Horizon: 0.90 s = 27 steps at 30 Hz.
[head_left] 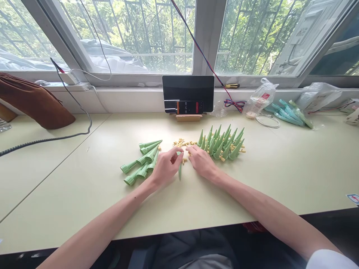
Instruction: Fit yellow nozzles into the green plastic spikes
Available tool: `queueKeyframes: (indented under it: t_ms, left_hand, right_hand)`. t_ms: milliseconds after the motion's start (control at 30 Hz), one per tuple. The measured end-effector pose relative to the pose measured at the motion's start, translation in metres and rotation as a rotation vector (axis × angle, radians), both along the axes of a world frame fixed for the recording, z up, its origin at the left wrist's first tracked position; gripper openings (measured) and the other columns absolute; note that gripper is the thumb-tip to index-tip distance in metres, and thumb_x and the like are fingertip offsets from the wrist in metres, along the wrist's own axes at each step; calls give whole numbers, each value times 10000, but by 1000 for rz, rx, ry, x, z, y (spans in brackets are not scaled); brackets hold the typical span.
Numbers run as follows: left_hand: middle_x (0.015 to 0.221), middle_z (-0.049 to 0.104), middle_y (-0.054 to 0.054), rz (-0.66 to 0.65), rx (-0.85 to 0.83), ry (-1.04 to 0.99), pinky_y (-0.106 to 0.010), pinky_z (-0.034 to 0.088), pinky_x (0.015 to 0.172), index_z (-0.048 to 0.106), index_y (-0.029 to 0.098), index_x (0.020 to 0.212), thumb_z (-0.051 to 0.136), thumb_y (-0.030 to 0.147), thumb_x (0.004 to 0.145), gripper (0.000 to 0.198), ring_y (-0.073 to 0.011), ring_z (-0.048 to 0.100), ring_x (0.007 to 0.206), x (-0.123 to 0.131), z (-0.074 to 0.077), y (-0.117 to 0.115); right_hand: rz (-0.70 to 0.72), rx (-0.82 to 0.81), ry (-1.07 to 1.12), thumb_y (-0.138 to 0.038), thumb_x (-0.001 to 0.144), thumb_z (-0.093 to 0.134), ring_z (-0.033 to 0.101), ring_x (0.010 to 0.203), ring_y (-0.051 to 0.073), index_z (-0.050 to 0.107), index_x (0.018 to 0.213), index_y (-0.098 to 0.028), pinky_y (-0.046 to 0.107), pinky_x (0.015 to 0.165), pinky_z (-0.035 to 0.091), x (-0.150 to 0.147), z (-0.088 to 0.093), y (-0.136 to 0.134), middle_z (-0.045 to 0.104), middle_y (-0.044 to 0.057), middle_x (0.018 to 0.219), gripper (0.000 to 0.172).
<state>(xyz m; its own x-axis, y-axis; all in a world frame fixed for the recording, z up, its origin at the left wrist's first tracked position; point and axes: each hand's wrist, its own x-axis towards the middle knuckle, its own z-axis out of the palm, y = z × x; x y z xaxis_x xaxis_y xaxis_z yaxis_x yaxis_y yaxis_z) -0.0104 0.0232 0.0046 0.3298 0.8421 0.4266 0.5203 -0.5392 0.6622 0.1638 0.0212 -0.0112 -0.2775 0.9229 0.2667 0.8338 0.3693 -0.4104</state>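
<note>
My left hand (169,163) is closed around a green plastic watering spike (180,172), whose pointed end hangs down below the fingers. Close by on its right, my right hand (202,160) has its fingers curled together over the small yellow valve pieces (181,142); what they pinch is too small to make out. One more yellow valve (184,160) lies between the two hands. Left of my left hand, several green spikes (143,160) lie on their sides with open round ends toward me. Beyond my right hand, several spikes (223,142) stand point up, yellow valves sticking out of some.
A phone (189,107) showing a timer leans on a dark tablet (187,89) at the back of the table (179,213). Plastic bags (260,99), blue-green wrapped items (288,112) and a cable coil stand back right. A brown pouch (36,101) and black cord (56,138) lie left.
</note>
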Motion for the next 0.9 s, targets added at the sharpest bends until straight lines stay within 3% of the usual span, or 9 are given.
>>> queueKeyframes:
  t_ms: [233, 433, 700, 800, 900]
  left_hand:
    - [511, 353, 92, 0, 12, 3, -212, 283, 500, 625, 193, 900, 534, 263, 919, 116, -79, 300, 467, 0, 0, 0]
    - [542, 418, 77, 20, -22, -15, -212, 291, 492, 633, 194, 919, 528, 285, 920, 139, -78, 337, 469, 1, 4, -1]
    - [840, 663, -7, 11, -144, -96, -216, 329, 457, 676, 192, 1030, 531, 321, 923, 221, -59, 403, 458, 1, 7, 1]
    - [964, 686, -43, -60, -178, -131, -217, 390, 486, 686, 191, 1060, 523, 321, 935, 243, -77, 513, 530, 1, 6, 2]
    - [955, 683, -41, -113, -193, -140, -221, 433, 522, 694, 193, 1058, 525, 322, 939, 243, -92, 560, 578, 1, 5, 3]
  right_hand:
    - [6, 8, 38, -80, 952, 468, 631, 850, 196, 612, 1156, -175, 285, 692, 470, 1, -3, 2, 624, 108, 1093, 268]
    - [92, 145, 271, -111, 966, 486, 623, 806, 186, 600, 1099, -185, 297, 696, 499, -2, 0, -1, 627, 86, 1019, 190]
    - [268, 228, 553, -156, 984, 487, 649, 814, 155, 572, 1083, -219, 276, 655, 557, -4, -1, -4, 602, 63, 1028, 145]
    - [289, 243, 598, -164, 974, 499, 641, 806, 149, 570, 1067, -224, 275, 647, 576, -5, 1, -6, 598, 57, 1013, 131]
    - [299, 260, 625, -159, 960, 505, 638, 795, 143, 565, 1066, -221, 275, 648, 588, -6, 3, -8, 597, 55, 1003, 136]
